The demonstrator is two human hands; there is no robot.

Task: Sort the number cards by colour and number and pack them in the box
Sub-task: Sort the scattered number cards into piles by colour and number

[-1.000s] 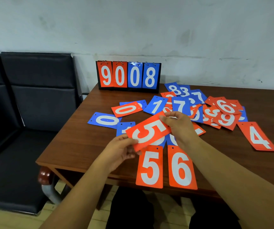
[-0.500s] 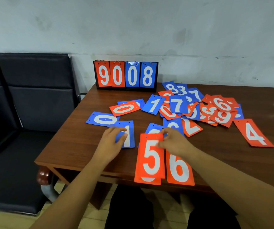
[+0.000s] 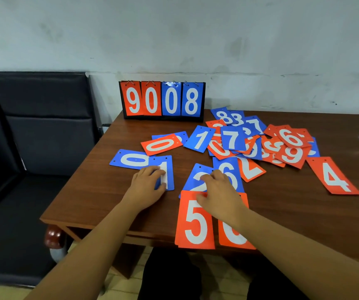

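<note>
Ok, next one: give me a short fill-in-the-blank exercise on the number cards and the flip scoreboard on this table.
1. The left hand rests on a blue card showing the number ____.
2. The flip scoreboard at the back of the table reads ____.
3. The red 4 card lies apart from the pile, on the person's ____ side.

Missing words: 1; 9008; right.

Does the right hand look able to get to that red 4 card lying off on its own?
Probably yes. The red 4 card lies flat by itself on the table, nothing on top, on the same side as the right hand, which only rests on the blue 2 card.
</note>
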